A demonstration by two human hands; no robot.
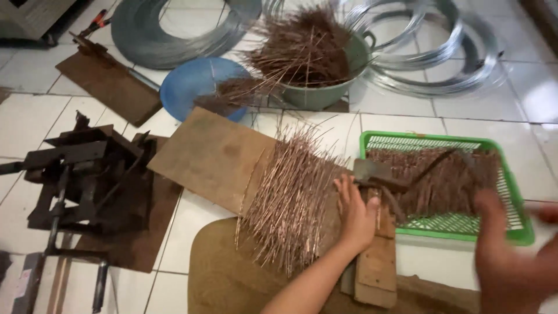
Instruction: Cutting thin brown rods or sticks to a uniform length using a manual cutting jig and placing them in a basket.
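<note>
Head view: my left hand [356, 215] lies flat and open, palm down, on the right edge of a fan of copper-coloured wire pieces [290, 200] spread over a brown board [212, 157] on the tiled floor [407, 116]. The thumb touches a small metal-and-wood jig [378, 232] just beside the pile. My right hand [511, 256] is blurred at the lower right, near the corner of a green mesh basket [523, 229] — I cannot tell whether it holds anything. The basket carries darker bent wire pieces [436, 180].

Farther up: a grey-green tub [325, 93] heaped with rusty wire rods, a blue basin [192, 87] touching it, and coils of galvanised wire [168, 35] behind. At left — a dark iron bending tool [81, 168].
</note>
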